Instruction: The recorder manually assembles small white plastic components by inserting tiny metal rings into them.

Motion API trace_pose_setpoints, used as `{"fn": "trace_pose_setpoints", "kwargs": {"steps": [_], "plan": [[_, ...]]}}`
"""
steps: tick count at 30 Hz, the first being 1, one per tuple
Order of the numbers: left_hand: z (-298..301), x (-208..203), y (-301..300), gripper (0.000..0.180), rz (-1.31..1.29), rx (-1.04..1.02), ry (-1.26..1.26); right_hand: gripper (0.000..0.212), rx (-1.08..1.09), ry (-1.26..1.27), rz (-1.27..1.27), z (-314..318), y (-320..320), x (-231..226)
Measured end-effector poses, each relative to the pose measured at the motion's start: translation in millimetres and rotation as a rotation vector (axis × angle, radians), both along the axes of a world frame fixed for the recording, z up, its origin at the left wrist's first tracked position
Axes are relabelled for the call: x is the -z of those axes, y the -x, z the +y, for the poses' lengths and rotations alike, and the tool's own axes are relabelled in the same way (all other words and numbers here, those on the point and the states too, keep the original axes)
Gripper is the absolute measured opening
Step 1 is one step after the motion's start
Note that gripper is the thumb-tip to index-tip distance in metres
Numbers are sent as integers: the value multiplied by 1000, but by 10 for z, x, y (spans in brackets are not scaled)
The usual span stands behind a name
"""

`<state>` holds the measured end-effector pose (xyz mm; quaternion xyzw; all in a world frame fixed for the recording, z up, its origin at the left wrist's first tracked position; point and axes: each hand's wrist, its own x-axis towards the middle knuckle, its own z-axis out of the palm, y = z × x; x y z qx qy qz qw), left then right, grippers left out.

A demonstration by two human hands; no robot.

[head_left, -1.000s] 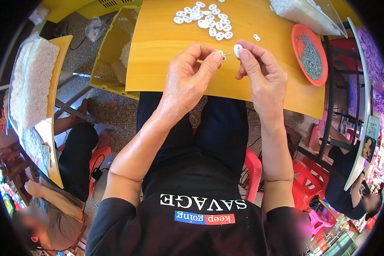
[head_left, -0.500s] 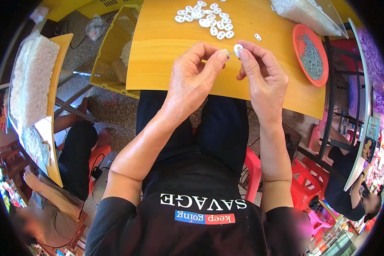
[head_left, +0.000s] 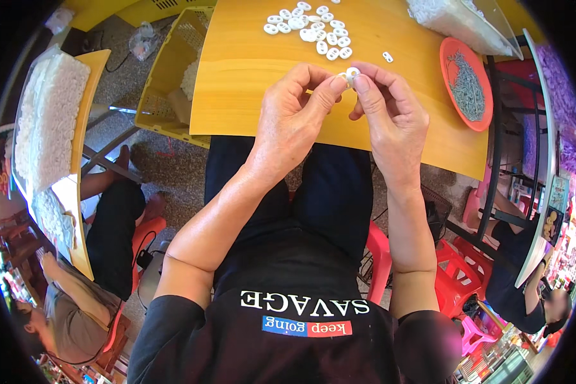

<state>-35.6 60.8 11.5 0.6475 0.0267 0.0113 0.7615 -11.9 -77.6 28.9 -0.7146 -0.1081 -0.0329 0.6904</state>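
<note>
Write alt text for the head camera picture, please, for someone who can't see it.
A person's left hand and right hand come close together above a yellow table, pinching small white pieces. Beyond them lie scattered oval white discs; to the right, a red-orange plate holds thin grey metal pieces.

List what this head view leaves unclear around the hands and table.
In the head view:
1. Part of the white piece between left hand and right hand: hidden by thumbs.
2. Individual metal pieces in the red dish: too small, heaped.
3. Yellow table's far edge: cut off by picture's top.
</note>
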Motion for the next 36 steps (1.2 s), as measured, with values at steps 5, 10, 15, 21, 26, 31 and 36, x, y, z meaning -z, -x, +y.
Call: {"fn": "trace_pose_setpoints", "kwargs": {"steps": [5, 10, 15, 21, 26, 31, 36], "plan": [[-28, 14, 25, 16, -84, -29, 47, 16, -35, -68, 9, 8, 21, -7], [-110, 40, 27, 12, -199, -94, 130, 15, -43, -95, -45, 41, 64, 46], [-149, 63, 35, 10, -248, -108, 195, 15, -37, -158, -24, 66, 43, 107], [-51, 100, -25, 14, -250, -13, 113, 17, -92, -284, 149, -4, -14, 56], [-11, 143, -56, 26, -310, 24, 141, 34, -153, -393, 164, -19, -43, -9], [-62, 149, -85, 28, -381, 118, 176, 59, -210, -436, 210, 60, 19, -76], [-150, 156, -63, 32, -377, 225, 489, 69, -232, -521, 223, 35, 87, -104]]}}
